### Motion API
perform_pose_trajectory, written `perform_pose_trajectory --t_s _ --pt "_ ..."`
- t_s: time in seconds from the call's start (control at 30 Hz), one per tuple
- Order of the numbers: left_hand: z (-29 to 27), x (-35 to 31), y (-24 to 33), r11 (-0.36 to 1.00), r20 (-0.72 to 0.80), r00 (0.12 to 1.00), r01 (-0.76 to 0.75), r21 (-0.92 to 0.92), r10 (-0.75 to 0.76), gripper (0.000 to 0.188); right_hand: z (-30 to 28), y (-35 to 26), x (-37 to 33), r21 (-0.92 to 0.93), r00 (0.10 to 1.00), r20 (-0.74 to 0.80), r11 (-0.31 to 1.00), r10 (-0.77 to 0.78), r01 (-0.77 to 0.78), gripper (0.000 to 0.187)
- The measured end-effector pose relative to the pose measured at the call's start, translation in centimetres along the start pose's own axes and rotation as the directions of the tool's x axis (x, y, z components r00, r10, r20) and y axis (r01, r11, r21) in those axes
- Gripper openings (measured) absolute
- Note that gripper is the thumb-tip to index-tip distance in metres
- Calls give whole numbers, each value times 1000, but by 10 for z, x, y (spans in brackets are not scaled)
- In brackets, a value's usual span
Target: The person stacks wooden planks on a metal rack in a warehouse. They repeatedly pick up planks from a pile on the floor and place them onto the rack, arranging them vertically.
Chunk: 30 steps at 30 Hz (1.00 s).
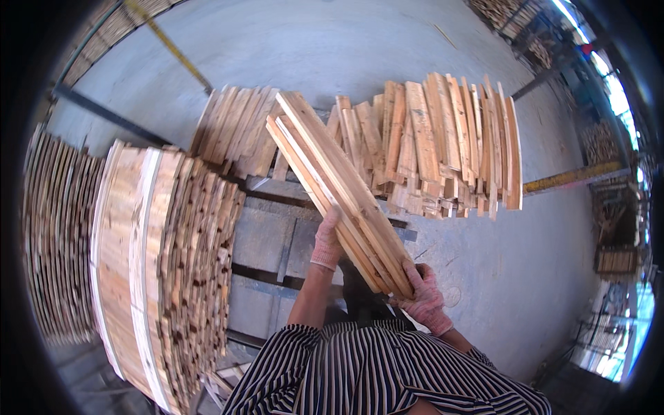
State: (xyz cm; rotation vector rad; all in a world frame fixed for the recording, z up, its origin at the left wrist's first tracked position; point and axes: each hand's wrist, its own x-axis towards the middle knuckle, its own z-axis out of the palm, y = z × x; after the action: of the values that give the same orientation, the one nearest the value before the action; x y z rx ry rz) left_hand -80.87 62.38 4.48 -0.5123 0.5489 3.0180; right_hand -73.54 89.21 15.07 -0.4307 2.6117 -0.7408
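A small bundle of wooden boards (339,187) is held tilted in front of my body, its far end pointing up and to the left. My left hand (328,238), in a pinkish work glove, grips the bundle's left side about midway along. Gloved the same way, my right hand (424,297) clasps the near right end, thumb along the top board. Fingers of both hands are partly hidden under the wood. Beyond the bundle, loose boards (443,131) lie side by side in a wide pile, and shorter flat boards (238,128) rest left of it.
A tall stack of boards (166,277) stands close on my left, with another stack (59,235) behind it. Grey blocks (263,232) with dark gaps lie between stack and bundle. Yellow bars (574,176) and a dark rail (114,114) cross the grey concrete floor (311,41).
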Motion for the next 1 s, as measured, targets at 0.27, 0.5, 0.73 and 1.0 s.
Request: perform_pose_trajectory --t_s 0.27,0.5,0.73,1.0 --pt "-27 -108 6 993 44 998 43 111 -48 55 32 -34 55 463 969 161 881 -187 93 130" --pt "-49 -162 65 942 -34 987 -140 306 158 76 80 -144 105 753 820 434 649 -372 -104 116" --pt "-129 -214 61 874 -438 756 -416 253 487 85 191 -171 164 459 535 634 828 -558 321 123" --pt "-278 -361 33 710 -654 301 -442 549 694 90 292 -127 222 56 400 802 723 -443 689 110"
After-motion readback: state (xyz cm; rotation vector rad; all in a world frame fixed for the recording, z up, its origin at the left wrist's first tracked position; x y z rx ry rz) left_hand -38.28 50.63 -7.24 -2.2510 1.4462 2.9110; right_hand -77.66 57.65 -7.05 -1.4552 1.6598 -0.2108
